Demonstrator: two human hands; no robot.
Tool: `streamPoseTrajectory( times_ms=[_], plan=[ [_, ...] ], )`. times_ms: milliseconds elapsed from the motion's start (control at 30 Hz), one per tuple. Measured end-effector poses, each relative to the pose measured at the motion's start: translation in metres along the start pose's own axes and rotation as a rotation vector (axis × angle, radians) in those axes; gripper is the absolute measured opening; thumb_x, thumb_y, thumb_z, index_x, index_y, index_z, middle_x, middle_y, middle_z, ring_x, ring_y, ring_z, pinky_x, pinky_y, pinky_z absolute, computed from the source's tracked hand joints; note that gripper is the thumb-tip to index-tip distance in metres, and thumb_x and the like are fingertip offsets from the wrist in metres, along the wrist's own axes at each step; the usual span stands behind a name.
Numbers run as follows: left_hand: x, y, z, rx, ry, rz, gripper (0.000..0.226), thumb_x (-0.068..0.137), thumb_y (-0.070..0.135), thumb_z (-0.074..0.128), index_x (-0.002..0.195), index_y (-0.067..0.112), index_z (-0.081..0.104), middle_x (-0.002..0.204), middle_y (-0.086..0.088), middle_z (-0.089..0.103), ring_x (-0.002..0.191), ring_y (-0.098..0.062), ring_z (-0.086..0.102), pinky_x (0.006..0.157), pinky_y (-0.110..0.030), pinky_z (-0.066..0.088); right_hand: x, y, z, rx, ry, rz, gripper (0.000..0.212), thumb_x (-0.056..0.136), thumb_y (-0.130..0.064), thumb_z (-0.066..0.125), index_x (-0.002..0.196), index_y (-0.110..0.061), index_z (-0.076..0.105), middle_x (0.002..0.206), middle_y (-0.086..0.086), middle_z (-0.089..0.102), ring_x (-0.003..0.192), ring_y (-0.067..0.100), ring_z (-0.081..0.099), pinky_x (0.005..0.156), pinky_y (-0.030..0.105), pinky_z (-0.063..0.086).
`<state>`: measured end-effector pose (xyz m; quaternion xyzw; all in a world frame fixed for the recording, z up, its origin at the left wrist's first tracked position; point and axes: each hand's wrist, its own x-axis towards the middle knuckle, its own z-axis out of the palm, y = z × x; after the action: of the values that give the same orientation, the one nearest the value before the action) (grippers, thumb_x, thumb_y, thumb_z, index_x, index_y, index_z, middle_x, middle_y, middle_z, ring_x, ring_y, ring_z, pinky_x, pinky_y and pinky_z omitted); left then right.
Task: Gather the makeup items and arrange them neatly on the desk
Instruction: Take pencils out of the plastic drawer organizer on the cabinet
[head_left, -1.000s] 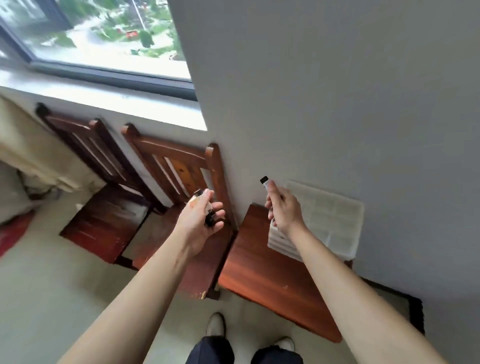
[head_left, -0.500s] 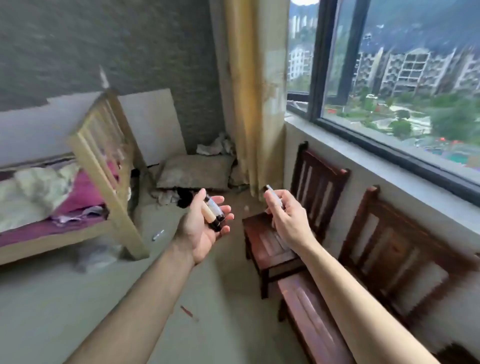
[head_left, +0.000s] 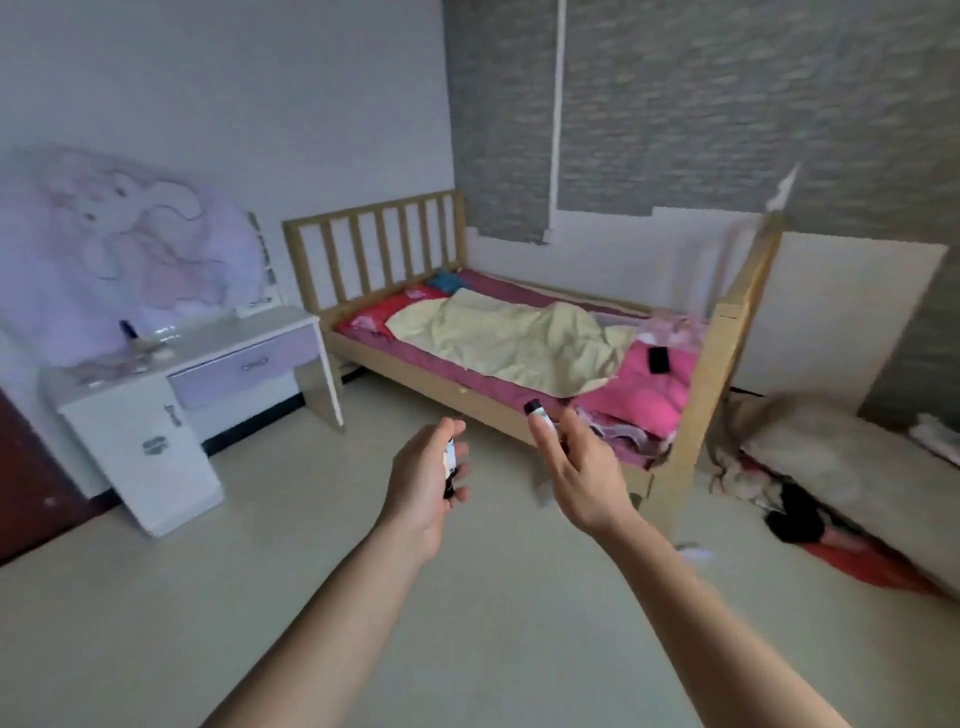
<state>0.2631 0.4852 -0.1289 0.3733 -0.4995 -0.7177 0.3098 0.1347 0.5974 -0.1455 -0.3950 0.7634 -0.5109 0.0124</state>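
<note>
Room: bedroom w/ pale tiled floor; wooden bed (head_left: 519, 343) at centre, white-and-lilac desk (head_left: 208, 358) at left against the wall, well apart from both hands.
Step in hand: carry phase, judged. Items are held in both hands in mid-air over the floor; nothing being set down yet.
Left hand: left hand (head_left: 423, 480) is curled round a small tube w/ dark end (head_left: 450, 465); fingers are closed on it, thumb on top. Whether more than 1 item is held there can't be told — partly hidden by the palm, some blur.
Right hand: right hand (head_left: 579, 467) is loosely curled, black-capped tube (head_left: 537, 415) pinched betw. thumb and fingertips, cap pointing up and away.
Count, makeup items in hand: 2 seen for sure (1 per hand); poss. more in the left.
Count, items on desk: approx. 3 small things can be made out on the desk top (head_left: 140, 340), incl. 1 dark upright bottle; too blurred to be named.
Count, other: 1 bed, 1 desk, 1 black phone-like slab (head_left: 658, 359) on the pink bedding.
Next move: desk must be approached to the left, judged; items then to be stood or laid beside those already there, 1 at a time, so none is knocked.
Risk: the thin tube in the right hand is held lightly; could be dropped if it's swung.
</note>
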Motion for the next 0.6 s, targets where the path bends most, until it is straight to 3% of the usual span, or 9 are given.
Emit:
streamPoseTrajectory(
  times_ms=[100,267,400,533,600],
  plan=[
    [0.065,0.014,-0.024,-0.036,0.148,0.02,0.014,0.087,0.03,0.065,0.097,0.021,0.069,0.096,-0.005,0.064,0.075,-0.023,0.058,0.063,-0.032,0.044,0.067,0.01,0.064,-0.007,-0.113,-0.116,0.031,0.101,-0.048,0.045,0.072,-0.042,0.037,0.064,-0.013,0.045,0.066,0.002,0.047,0.058,0.023,0.032],
    [0.188,0.054,-0.027,-0.078,0.329,0.103,0.021,0.084,0.035,0.07,0.102,0.024,0.071,0.102,-0.003,0.07,0.083,-0.021,0.066,0.067,-0.031,0.051,0.198,0.03,0.136,0.06,-0.214,-0.228,0.02,0.101,-0.049,0.043,0.087,-0.036,0.046,0.071,-0.012,0.052,0.07,0.008,0.051,0.062,0.032,0.039],
    [0.266,0.093,-0.024,-0.099,0.42,0.135,0.02,0.086,0.035,0.069,0.103,0.025,0.071,0.102,-0.001,0.069,0.092,-0.021,0.068,0.07,-0.031,0.052,0.305,0.031,0.174,0.097,-0.303,-0.264,0.023,0.101,-0.05,0.043,0.097,-0.031,0.054,0.064,-0.013,0.05,0.063,0.002,0.05,0.056,0.024,0.035],
    [0.33,0.126,-0.039,-0.133,0.528,0.166,0.016,0.086,0.032,0.069,0.099,0.023,0.071,0.099,-0.003,0.068,0.088,-0.022,0.066,0.069,-0.032,0.051,0.389,0.018,0.222,0.169,-0.394,-0.298,0.027,0.101,-0.049,0.043,0.105,-0.027,0.059,0.059,-0.015,0.052,0.059,0.005,0.049,0.055,0.026,0.035],
    [0.362,0.137,-0.052,-0.158,0.564,0.197,0.015,0.086,0.032,0.069,0.098,0.022,0.071,0.098,-0.003,0.068,0.084,-0.022,0.064,0.068,-0.032,0.05,0.419,0.012,0.25,0.195,-0.441,-0.323,0.028,0.101,-0.049,0.043,0.106,-0.027,0.059,0.064,-0.007,0.055,0.06,0.008,0.05,0.06,0.031,0.041]
  ],
)
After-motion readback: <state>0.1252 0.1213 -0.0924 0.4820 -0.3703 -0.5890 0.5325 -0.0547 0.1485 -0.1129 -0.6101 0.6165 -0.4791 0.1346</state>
